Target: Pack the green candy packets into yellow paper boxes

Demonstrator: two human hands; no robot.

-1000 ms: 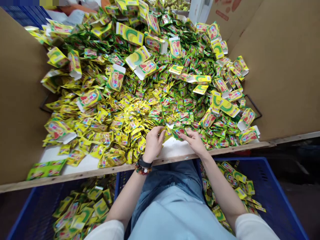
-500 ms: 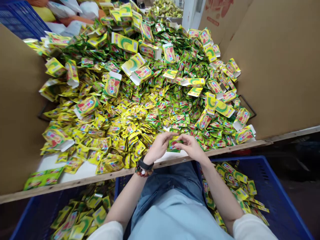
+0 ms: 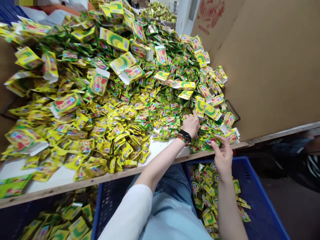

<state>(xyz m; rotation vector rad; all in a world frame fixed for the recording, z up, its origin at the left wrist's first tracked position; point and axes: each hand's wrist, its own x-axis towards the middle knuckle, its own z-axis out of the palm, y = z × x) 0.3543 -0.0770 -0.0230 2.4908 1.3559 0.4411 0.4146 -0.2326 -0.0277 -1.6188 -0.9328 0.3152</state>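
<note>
My left hand (image 3: 191, 124), with a dark band and beads at the wrist, reaches over the pile at the right of the table. Its fingers are partly spread over the green sachets, with their tips close to a small yellow-green box (image 3: 200, 106); whether they touch it I cannot tell. Near the table's front edge, my right hand (image 3: 223, 156) pinches a green sachet (image 3: 208, 140) between thumb and fingers. Loose green sachets (image 3: 163, 134) lie left of my left hand, and yellow sachets (image 3: 122, 133) are heaped farther left.
Cardboard walls (image 3: 270, 73) flank the heap. Open-ended boxes (image 3: 99, 81) lie scattered on top. Below the wooden table edge (image 3: 75, 185), a blue crate (image 3: 260, 200) holds filled-looking boxes, with more boxes (image 3: 72, 216) at lower left. A strip of green sachets (image 3: 15, 185) lies front left.
Both hands have moved right and apart from their earlier place together over a green sachet at the table edge. My left hand now reaches into the pile. The view has turned right.
</note>
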